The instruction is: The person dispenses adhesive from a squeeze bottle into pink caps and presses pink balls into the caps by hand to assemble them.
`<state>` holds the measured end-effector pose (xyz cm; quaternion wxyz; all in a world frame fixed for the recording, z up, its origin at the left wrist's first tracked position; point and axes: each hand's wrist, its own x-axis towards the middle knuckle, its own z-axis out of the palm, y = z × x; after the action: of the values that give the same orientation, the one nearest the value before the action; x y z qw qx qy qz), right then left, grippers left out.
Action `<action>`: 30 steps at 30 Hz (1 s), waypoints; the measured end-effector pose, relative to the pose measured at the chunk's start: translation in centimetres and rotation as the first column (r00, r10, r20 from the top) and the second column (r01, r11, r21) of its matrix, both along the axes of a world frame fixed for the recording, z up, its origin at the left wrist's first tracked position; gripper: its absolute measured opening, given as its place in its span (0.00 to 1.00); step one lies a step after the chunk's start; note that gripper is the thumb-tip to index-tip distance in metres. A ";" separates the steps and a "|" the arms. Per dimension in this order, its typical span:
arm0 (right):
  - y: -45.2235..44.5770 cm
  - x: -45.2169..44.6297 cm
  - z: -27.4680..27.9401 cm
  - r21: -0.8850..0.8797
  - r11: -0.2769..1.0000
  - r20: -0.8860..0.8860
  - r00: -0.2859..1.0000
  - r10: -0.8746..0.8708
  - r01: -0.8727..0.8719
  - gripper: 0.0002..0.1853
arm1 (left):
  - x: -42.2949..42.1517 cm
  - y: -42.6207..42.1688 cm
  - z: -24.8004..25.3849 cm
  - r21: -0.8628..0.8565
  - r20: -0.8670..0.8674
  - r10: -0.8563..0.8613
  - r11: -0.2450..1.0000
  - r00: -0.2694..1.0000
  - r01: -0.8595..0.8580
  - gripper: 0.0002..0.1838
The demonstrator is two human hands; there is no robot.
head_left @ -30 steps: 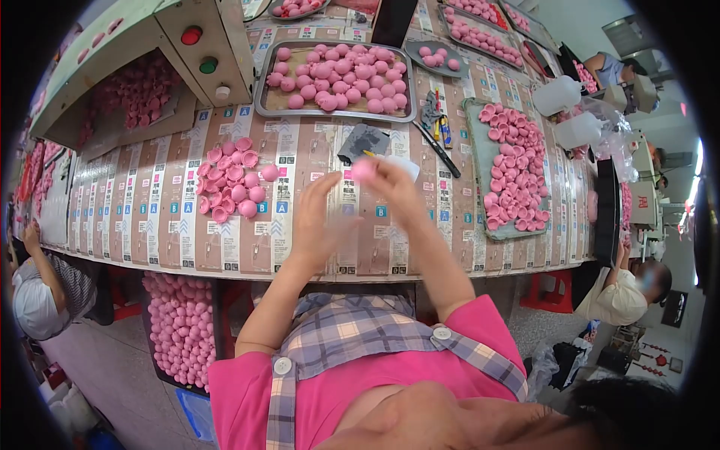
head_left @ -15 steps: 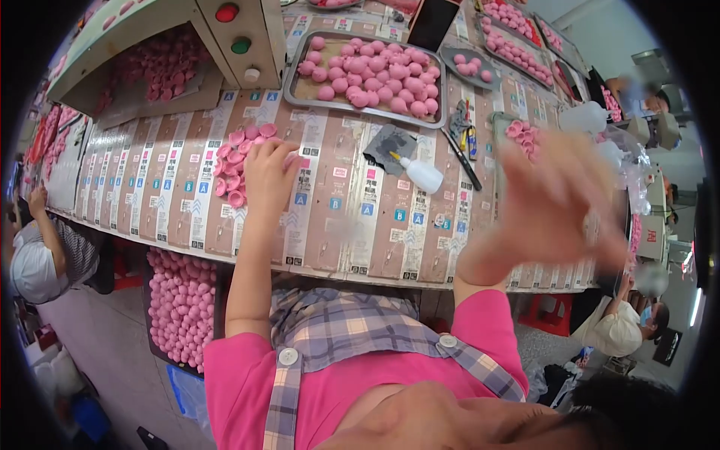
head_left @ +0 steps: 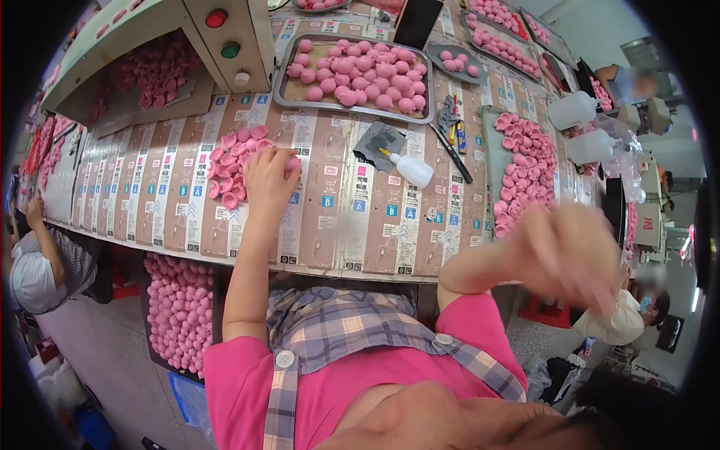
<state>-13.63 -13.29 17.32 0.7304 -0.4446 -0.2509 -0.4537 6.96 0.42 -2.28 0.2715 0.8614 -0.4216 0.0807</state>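
The left hand (head_left: 270, 174) curled over pink half-shells (head_left: 231, 169), its grip unclear; a squeeze bottle (head_left: 414, 171) lay between it and the blurred right hand (head_left: 568, 251), likewise unreadable.

Workshop, long worktable (head_left: 319, 232), heaped pink parts (head_left: 235, 162), co-workers (head_left: 37, 274)

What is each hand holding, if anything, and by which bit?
I can't tell: the left hand is at the pink pile, its fingers hiding any grip, and the right hand is too blurred.
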 end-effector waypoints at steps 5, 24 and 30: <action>-7.6 0.4 -15.9 -0.836 0.479 -0.469 0.105 -0.877 0.267 0.12 | -2.2 0.0 2.3 -0.521 -0.797 -0.438 0.847 0.416 -0.105 0.17; -3.4 -2.0 -15.6 -0.025 0.924 -0.926 0.339 -0.165 0.382 0.19 | -8.5 0.1 2.1 -0.500 -0.473 -0.658 0.748 -0.586 -0.436 0.22; -0.2 -1.8 -13.5 0.047 0.836 -0.727 0.593 -0.346 0.547 0.22 | -9.1 -0.4 2.7 -0.538 -0.488 -0.697 0.714 -0.525 -0.448 0.15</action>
<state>-15.47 -13.51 3.78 0.6829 -0.5274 0.2247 -0.4527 -2.14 0.04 0.43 0.7592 0.2090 -0.0415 -0.6149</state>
